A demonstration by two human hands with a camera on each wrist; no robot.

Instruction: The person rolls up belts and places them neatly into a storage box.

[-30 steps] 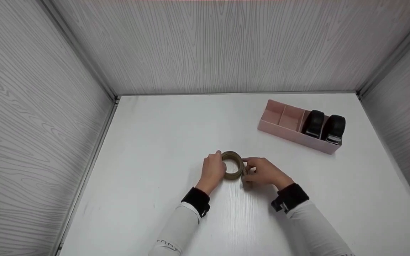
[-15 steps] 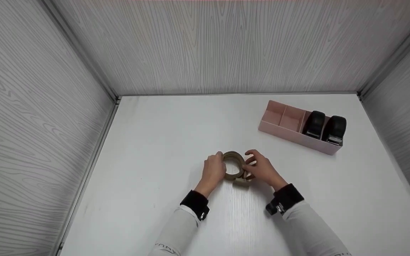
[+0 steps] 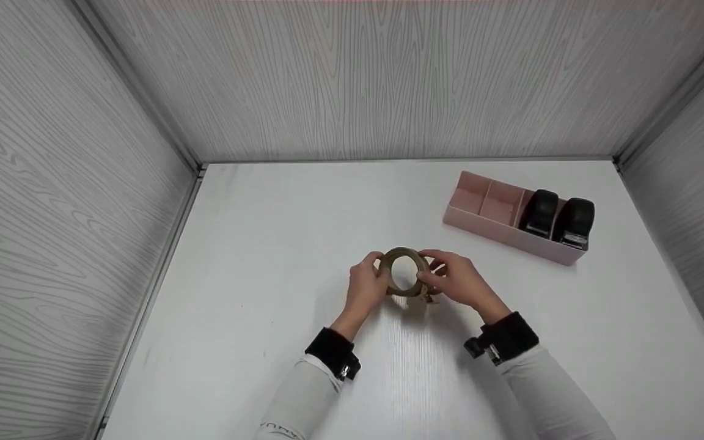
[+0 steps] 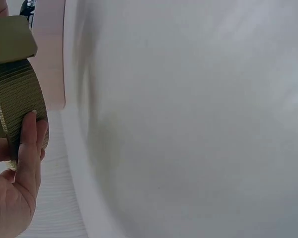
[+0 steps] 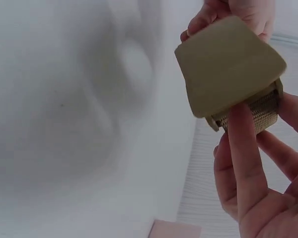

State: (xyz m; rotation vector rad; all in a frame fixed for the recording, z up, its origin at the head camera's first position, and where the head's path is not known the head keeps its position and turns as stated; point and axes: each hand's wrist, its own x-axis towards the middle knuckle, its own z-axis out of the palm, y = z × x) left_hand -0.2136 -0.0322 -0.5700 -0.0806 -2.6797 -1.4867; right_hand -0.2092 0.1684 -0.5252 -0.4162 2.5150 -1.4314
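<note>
An olive webbing belt (image 3: 402,293), rolled into a ring, is held between both hands over the white table. In the left wrist view its weave is ribbed. My left hand (image 3: 366,285) pinches the ring's left side, thumb inside and fingers along the outer face. My right hand (image 3: 457,280) grips the right side near the belt's end. In the right wrist view a flat, plain olive buckle (image 5: 228,64) sits on that end, with a right-hand finger (image 5: 243,148) touching just under its edge. The roll is tilted up off the table, with a shadow below it.
A pink divided box (image 3: 511,240) stands at the back right. Its two right compartments hold black rolled items with silvery ends, seemingly belts (image 3: 541,211). Wood-grain panels (image 3: 352,79) wall the table at the back and both sides.
The rolled belt has risen from the table and shifted slightly right. My right hand let its fingers spread, then took hold of the roll's right side. My left hand kept its grip.
</note>
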